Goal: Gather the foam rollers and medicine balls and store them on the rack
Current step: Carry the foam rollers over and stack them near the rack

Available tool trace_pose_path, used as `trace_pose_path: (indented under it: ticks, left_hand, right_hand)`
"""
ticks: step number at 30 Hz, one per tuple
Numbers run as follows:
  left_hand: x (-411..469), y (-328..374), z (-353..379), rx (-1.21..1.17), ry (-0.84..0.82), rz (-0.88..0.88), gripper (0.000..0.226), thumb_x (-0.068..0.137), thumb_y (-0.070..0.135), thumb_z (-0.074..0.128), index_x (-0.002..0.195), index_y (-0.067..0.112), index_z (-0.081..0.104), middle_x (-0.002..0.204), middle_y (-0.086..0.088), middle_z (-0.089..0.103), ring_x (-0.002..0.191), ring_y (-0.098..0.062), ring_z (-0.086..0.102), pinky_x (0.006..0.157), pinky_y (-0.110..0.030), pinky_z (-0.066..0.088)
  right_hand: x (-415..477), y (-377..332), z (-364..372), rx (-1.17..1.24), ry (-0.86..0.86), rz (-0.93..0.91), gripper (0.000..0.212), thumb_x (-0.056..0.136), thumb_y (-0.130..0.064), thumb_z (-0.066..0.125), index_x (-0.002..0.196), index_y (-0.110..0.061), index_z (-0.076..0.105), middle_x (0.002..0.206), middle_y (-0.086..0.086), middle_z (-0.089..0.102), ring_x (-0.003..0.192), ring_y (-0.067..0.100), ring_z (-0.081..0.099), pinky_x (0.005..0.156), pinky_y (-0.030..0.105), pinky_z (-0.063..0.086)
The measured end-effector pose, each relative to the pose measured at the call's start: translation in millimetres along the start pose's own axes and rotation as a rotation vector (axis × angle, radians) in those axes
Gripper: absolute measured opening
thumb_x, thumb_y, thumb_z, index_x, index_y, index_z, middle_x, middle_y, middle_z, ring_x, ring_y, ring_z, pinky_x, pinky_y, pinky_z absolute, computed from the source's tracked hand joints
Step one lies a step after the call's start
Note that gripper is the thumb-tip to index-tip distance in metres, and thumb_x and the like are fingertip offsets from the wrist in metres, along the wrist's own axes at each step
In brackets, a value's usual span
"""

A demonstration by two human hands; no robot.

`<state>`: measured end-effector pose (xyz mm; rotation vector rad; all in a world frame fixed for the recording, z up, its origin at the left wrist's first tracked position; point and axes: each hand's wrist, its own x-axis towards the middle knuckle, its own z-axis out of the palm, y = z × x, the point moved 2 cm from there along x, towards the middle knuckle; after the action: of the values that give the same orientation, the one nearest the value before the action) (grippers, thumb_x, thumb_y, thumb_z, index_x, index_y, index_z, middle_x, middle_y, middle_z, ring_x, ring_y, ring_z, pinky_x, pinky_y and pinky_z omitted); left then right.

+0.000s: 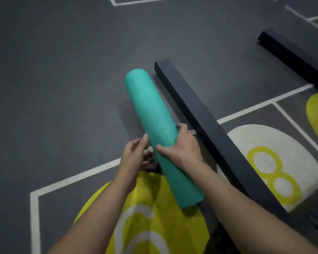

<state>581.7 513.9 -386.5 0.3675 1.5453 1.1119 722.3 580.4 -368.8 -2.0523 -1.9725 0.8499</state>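
Observation:
A long teal foam roller (151, 110) lies lengthwise in the middle of the view, over the dark floor, right beside a black bar. My right hand (182, 143) grips the roller around its middle, thumb on the left side and fingers curled over the right. My left hand (136, 156) hovers just left of the roller with loosely bent fingers, its thumb tip near the foam, holding nothing. No medicine ball is in view.
A black square metal bar (206, 125) of a frame runs diagonally right of the roller, and a second bar (290, 55) lies at the upper right. The grey floor (53, 79) carries white lines and round yellow and white number marks.

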Motion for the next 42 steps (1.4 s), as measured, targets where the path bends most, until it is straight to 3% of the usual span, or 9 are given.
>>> trace_pose_path:
  ticks: [4,7,13,19,22,24,27,36,42]
  left_hand:
    - [-9.8,11.6,-58.0,-0.246,0.097,-0.002,0.067,0.078,0.047,0.084,0.131,0.014,0.059,0.115,-0.012,0.076,0.099,-0.032,0.075,0.084,-0.047,0.060]
    - [-27.5,7.2,-132.2,-0.249,0.230,0.053,0.057,0.082,0.028,0.084,0.130,0.006,0.061,0.116,-0.016,0.074,0.095,-0.029,0.076,0.075,-0.042,0.063]
    - [-69.6,-41.2,-176.3,0.129,0.272,0.047,0.081,0.063,0.034,0.092,0.131,0.017,0.052,0.115,-0.005,0.074,0.096,-0.023,0.076,0.078,-0.043,0.063]
    - [-85.1,-61.8,-99.2,0.307,0.045,0.102,0.080,0.068,0.033,0.093,0.133,0.028,0.046,0.114,0.004,0.071,0.097,-0.015,0.073,0.084,-0.041,0.061]
    - [-93.1,-72.0,-67.1,0.458,-0.024,0.076,0.093,0.055,0.055,0.091,0.132,0.034,0.044,0.115,0.008,0.070,0.099,-0.017,0.071,0.090,-0.047,0.059]
    - [-99.7,-74.2,-47.9,0.535,-0.052,0.075,0.097,0.057,0.060,0.090,0.137,0.035,0.041,0.118,0.008,0.067,0.101,-0.019,0.069,0.092,-0.046,0.058]
    - [-102.9,-73.5,-28.8,0.585,-0.058,0.059,0.100,0.060,0.060,0.088,0.142,0.034,0.036,0.121,0.005,0.065,0.101,-0.021,0.068,0.090,-0.047,0.058]
    - [-87.2,-54.9,-41.3,0.477,0.047,0.118,0.095,0.056,0.062,0.089,0.135,0.034,0.044,0.117,0.006,0.069,0.098,-0.018,0.071,0.087,-0.047,0.060]
    - [-78.0,-14.0,-135.3,0.399,0.465,0.270,0.090,0.073,0.048,0.088,0.145,0.026,0.038,0.128,0.003,0.063,0.110,-0.018,0.063,0.094,-0.035,0.050]
  right_hand:
    - [-27.3,-60.7,40.3,0.502,-0.486,-0.157,0.075,0.079,-0.045,0.082,0.144,-0.027,0.048,0.133,-0.006,0.064,0.117,0.010,0.064,0.102,0.035,0.053]
    - [-34.6,-95.3,57.9,0.552,-0.836,-0.229,0.039,0.102,-0.021,0.055,0.141,-0.024,0.056,0.139,0.000,0.063,0.126,0.016,0.061,0.103,0.038,0.051]
    - [-48.9,-87.8,57.5,0.318,-0.650,-0.129,0.042,0.098,-0.006,0.043,0.135,-0.015,0.062,0.128,0.007,0.069,0.111,0.026,0.068,0.082,0.030,0.053]
    - [-73.1,-13.7,-6.1,-0.080,-0.515,-0.163,0.046,0.097,-0.016,0.050,0.142,-0.015,0.058,0.142,0.008,0.060,0.125,0.024,0.060,0.107,0.031,0.046]
    - [-92.7,28.3,-48.0,-0.460,-0.730,-0.158,0.083,0.088,-0.056,0.068,0.155,-0.018,0.039,0.155,0.005,0.047,0.139,0.025,0.048,0.110,0.033,0.039]
    - [-110.1,59.9,-64.1,-0.683,-0.935,-0.032,0.131,0.053,-0.084,0.077,0.159,-0.025,0.027,0.159,0.001,0.041,0.142,0.026,0.044,0.114,0.041,0.039]
    - [-139.9,103.6,-66.8,-0.908,-1.099,0.059,0.161,0.018,-0.089,0.081,0.157,-0.029,0.028,0.158,-0.003,0.042,0.139,0.027,0.048,0.109,0.047,0.046]
    - [-104.6,48.6,-73.8,-0.591,-0.805,-0.212,0.059,0.051,-0.067,0.089,0.091,-0.027,0.072,0.092,-0.008,0.072,0.085,0.015,0.067,0.079,0.033,0.058]
    - [-38.3,-53.8,-27.9,0.189,-0.184,-0.238,0.068,0.083,-0.048,0.077,0.139,-0.019,0.053,0.143,0.010,0.048,0.128,0.024,0.053,0.100,0.026,0.038]
